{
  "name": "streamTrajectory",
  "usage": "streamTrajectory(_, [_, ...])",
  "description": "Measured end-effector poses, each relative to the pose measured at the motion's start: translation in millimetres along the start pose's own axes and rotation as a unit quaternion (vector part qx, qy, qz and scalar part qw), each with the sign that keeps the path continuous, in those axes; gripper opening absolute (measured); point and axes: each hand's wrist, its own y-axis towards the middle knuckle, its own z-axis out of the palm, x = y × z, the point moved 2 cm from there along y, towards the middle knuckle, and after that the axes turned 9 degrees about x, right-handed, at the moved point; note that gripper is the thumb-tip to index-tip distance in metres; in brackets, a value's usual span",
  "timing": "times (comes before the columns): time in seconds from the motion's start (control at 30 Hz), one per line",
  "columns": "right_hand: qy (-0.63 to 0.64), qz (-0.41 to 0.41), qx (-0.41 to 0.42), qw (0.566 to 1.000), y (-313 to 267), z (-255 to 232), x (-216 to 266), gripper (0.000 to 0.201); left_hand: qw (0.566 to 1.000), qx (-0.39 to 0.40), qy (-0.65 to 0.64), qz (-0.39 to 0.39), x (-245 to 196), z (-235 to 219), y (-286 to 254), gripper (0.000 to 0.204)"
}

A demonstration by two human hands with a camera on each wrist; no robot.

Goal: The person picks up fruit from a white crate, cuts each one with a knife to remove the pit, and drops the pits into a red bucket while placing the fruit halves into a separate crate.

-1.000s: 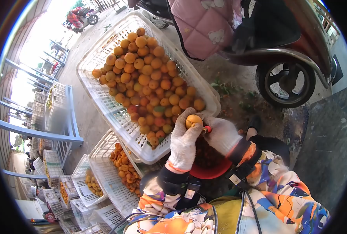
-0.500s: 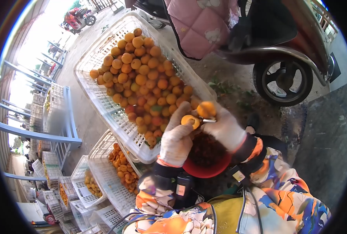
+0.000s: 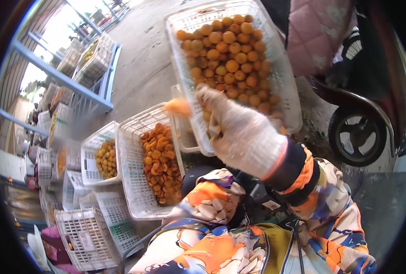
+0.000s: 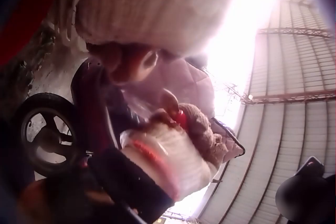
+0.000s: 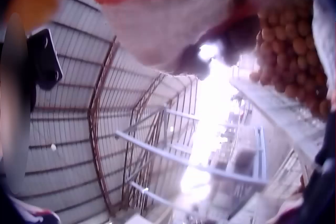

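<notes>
Apricot (image 4: 134, 66) sits pinched in the left hand (image 4: 152, 16), right hand (image 3: 248, 137) gripping red tool (image 4: 181, 119), wrist label (image 3: 271, 205) unreadable.

Open-sided shed, grey conc. floor (image 3: 141, 55) w/ small bits of debris. Overhead, ribbed sheet-metal roof (image 4: 283, 103) on rust-red steel trusses (image 4: 294, 97), seen in both wrist cams. V. strong daylight from the open side, blown out to white; roof underside dimmer, greyish. Upper L of head view: light-blue metal rack (image 3: 59, 73) w/ plastic crates on it, more stacked crates nr. it. Upper R: dark red scooter (image 3: 390, 86) w/ pink quilted apron (image 3: 313, 43), blk. tyre (image 3: 335, 139) on the floor, leafy scraps close by. Lower R: flat dark-grey surface (image 3: 388, 196), material unclear. Far bkgd. blurry, no detail readable.
</notes>
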Motion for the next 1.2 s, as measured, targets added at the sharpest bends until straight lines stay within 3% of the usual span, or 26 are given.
streamTrajectory(0.07, [0.018, -0.062, 0.036, 0.997, 3, 9, 12, 0.046, 1.000, -0.001, -0.021, 0.007, -4, 4, -5, 0.024])
streamTrajectory(0.1, [-0.007, 0.000, 0.041, 0.999, 0, 2, 7, 0.040, 0.999, -0.003, -0.032, 0.009, -6, 7, -8, 0.023])
streamTrajectory(0.13, [0.060, 0.069, 0.055, 0.994, -5, -12, 0, 0.035, 0.999, -0.007, -0.040, 0.010, -9, 9, -11, 0.023])
streamTrajectory(0.17, [0.164, 0.069, 0.024, 0.984, -13, -19, -22, 0.033, 0.999, -0.006, -0.030, 0.010, -11, 11, -10, 0.023])
streamTrajectory(0.2, [0.267, 0.201, 0.023, 0.942, -18, -44, -10, 0.031, 1.000, -0.001, 0.003, 0.007, -12, 5, -5, 0.022])
streamTrajectory(0.23, [0.304, 0.255, 0.017, 0.918, -25, -66, -13, 0.027, 0.984, 0.030, 0.176, -0.011, -6, -23, 20, 0.032])
streamTrajectory(0.27, [0.371, 0.181, -0.028, 0.910, -35, -82, -21, 0.030, 0.987, 0.028, 0.159, -0.020, -12, -4, 9, 0.035])
streamTrajectory(0.33, [0.473, 0.078, -0.201, 0.854, -48, -111, -29, 0.026, 0.985, 0.016, 0.167, -0.033, -35, 47, -20, 0.043])
streamTrajectory(0.37, [0.496, 0.035, -0.290, 0.818, -55, -127, -34, 0.028, 0.984, 0.021, 0.172, -0.042, -39, 50, -23, 0.043])
streamTrajectory(0.4, [0.582, 0.021, -0.281, 0.763, -65, -134, -59, 0.029, 0.985, 0.024, 0.167, -0.039, -42, 56, -27, 0.041])
streamTrajectory(0.43, [0.539, 0.089, -0.301, 0.782, -82, -126, -79, 0.027, 0.985, 0.028, 0.164, -0.037, -43, 62, -29, 0.040])
streamTrajectory(0.47, [0.646, 0.163, -0.283, 0.690, -96, -116, -107, 0.024, 0.985, 0.027, 0.166, -0.037, -40, 61, -25, 0.039])
streamTrajectory(0.5, [0.644, 0.189, -0.294, 0.680, -104, -100, -105, 0.022, 0.985, 0.020, 0.168, -0.034, -38, 58, -22, 0.037])
streamTrajectory(0.57, [0.663, 0.151, -0.295, 0.672, -108, -85, -101, 0.022, 0.982, -0.014, 0.176, -0.070, -34, 60, -23, 0.036])
streamTrajectory(0.7, [0.585, 0.014, -0.292, 0.757, -101, -87, -87, 0.026, 0.989, 0.040, 0.124, -0.065, -21, 71, -25, 0.041])
streamTrajectory(0.77, [0.587, -0.016, -0.339, 0.735, -99, -88, -86, 0.026, 0.984, 0.021, 0.159, -0.076, -12, 75, -25, 0.045])
streamTrajectory(0.83, [0.594, -0.068, -0.329, 0.730, -95, -88, -93, 0.025, 0.980, 0.030, 0.181, -0.081, -1, 70, -25, 0.046])
streamTrajectory(0.9, [0.584, -0.052, -0.355, 0.728, -93, -84, -97, 0.021, 0.962, 0.055, 0.263, -0.042, 7, 74, -26, 0.044])
streamTrajectory(0.93, [0.561, -0.028, -0.376, 0.738, -93, -82, -100, 0.019, 0.973, -0.011, 0.218, -0.073, 9, 74, -25, 0.057])
streamTrajectory(1.1, [0.539, -0.003, -0.358, 0.763, -99, -80, -107, 0.018, 0.971, 0.035, 0.237, -0.021, 24, 77, -26, 0.047])
streamTrajectory(1.17, [0.437, 0.042, -0.342, 0.831, -104, -78, -105, 0.019, 0.886, 0.078, 0.445, 0.105, 24, 80, -27, 0.035])
streamTrajectory(1.2, [0.438, 0.027, -0.339, 0.832, -105, -74, -107, 0.020, 0.948, 0.023, 0.311, 0.064, 28, 88, -26, 0.028])
